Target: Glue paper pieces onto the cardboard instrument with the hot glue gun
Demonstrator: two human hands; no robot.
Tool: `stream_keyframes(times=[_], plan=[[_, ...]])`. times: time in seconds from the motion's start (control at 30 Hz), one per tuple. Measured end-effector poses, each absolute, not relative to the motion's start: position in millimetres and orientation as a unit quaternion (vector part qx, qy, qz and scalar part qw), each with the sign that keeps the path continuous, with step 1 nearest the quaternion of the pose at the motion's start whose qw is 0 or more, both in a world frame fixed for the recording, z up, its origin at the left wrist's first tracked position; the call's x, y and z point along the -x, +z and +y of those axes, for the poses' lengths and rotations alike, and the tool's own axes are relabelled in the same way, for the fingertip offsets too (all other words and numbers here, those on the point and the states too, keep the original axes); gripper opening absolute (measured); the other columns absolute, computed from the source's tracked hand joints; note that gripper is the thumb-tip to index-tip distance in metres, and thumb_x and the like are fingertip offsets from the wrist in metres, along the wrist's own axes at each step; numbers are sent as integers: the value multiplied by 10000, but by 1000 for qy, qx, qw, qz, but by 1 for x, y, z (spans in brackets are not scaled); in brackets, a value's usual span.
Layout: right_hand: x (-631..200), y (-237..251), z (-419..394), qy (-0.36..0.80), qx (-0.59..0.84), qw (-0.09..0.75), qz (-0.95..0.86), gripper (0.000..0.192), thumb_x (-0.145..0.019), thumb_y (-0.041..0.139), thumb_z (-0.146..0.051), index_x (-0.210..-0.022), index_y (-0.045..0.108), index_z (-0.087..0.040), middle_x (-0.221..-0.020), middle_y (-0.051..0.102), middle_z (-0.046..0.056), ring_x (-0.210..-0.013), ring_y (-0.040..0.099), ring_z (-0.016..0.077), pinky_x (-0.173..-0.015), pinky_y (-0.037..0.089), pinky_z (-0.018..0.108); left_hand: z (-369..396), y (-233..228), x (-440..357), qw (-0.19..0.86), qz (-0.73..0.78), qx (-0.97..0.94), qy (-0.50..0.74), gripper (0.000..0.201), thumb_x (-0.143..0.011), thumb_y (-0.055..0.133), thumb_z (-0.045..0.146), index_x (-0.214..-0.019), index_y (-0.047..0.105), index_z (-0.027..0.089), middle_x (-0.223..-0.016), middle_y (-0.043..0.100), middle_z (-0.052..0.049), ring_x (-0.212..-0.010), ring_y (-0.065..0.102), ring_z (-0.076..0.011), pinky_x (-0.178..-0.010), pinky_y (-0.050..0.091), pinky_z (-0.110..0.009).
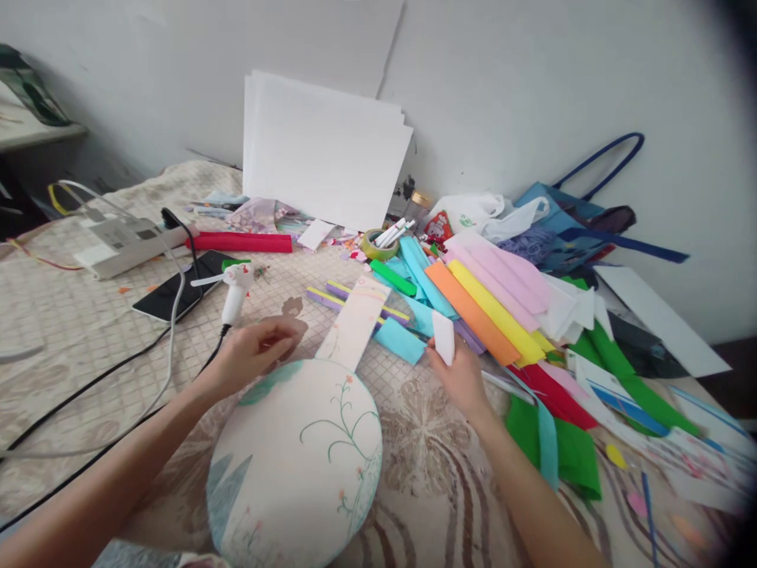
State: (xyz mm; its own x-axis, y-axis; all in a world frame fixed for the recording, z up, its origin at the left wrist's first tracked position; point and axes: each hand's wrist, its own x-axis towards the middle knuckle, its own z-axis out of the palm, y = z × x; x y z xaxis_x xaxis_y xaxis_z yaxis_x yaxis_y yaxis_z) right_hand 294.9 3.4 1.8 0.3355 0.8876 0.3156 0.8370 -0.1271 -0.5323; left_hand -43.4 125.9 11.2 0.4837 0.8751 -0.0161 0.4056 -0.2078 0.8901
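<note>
A round painted fan-shaped piece (296,465) lies in front of me, pale with green leafy stems, orange flowers and blue-grey peaks. Its pale strip-like handle (355,319) points away from me. Above the disc's upper left edge is my left hand (260,347), its fingers loosely curled with nothing visible in them. My right hand (461,375) pinches a small white piece of paper (443,338) upright, right of the handle. Close beyond my left hand stands a small white corded hot glue gun (235,296). Purple and yellow strips (334,300) lie partly under the handle.
Rolls of coloured crepe paper (473,304) pile up on the right. White boards (325,150) lean on the wall. A power strip (133,244), a phone (177,288) and loose cables are on the left. A blue bag (544,209) stands at the back right.
</note>
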Motion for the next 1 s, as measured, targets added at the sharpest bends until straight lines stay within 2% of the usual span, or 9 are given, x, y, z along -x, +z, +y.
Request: stream_keyframes(times=[0.2,0.37,0.47,0.57,0.63,0.73,0.8,0.9,1.0], plan=[[-287,2,1,106,754,355,-543,189,-786,545,-330,-867,613,-174,-785,686,73,-698,637,224,-674,461,331,122,12,31,417,386,-794,217,263,-841,527,414,-980,626,214,-1044,667,-60,-898,637,-207,-768,520,-313],[-295,13,-7,117,773,374,-498,238,-795,546,-373,-893,605,-164,-676,672,56,-610,633,220,-623,466,325,116,21,27,410,398,-795,204,274,-820,523,425,-954,632,211,-1028,680,-68,-885,654,-220,-754,531,-332],[-293,19,-14,136,778,368,-491,311,-849,488,-443,-939,588,-162,-606,635,36,-546,609,210,-560,450,310,114,24,23,411,405,-789,210,281,-813,529,406,-992,615,207,-1009,682,-66,-891,656,-218,-775,530,-341],[-279,18,-19,151,756,309,-556,344,-897,415,-464,-1023,557,-178,-695,657,49,-592,616,213,-568,441,311,115,23,17,397,424,-785,216,294,-818,528,400,-1023,607,205,-1032,679,-69,-914,649,-220,-794,521,-348],[-267,15,-23,132,748,235,-606,328,-905,410,-456,-1043,543,-191,-792,674,69,-692,633,238,-615,446,332,119,22,14,395,425,-785,218,295,-824,524,415,-1019,611,211,-1027,681,-60,-921,644,-219,-799,514,-346],[-258,12,-29,73,748,141,-645,328,-873,481,-447,-1060,555,-188,-931,659,110,-852,618,289,-680,454,375,124,20,10,403,419,-784,218,294,-822,523,433,-987,628,214,-978,692,-47,-896,643,-214,-783,510,-338],[-258,13,-32,42,737,120,-663,380,-825,564,-453,-1098,567,-189,-999,632,128,-949,582,315,-745,454,409,128,18,8,409,418,-780,221,283,-813,528,424,-958,641,209,-945,698,-46,-859,646,-209,-761,511,-331],[-258,19,-29,28,707,173,-685,381,-805,604,-424,-1115,583,-202,-1071,601,129,-1039,533,312,-847,431,431,130,14,6,436,415,-764,232,269,-807,532,412,-922,649,200,-892,700,-42,-791,647,-194,-715,520,-316],[-252,23,-11,82,690,279,-663,204,-893,476,-334,-969,617,-207,-921,631,82,-875,584,227,-778,455,345,129,11,4,483,410,-737,236,269,-816,528,421,-915,645,199,-826,694,-32,-717,643,-179,-651,529,-299]])
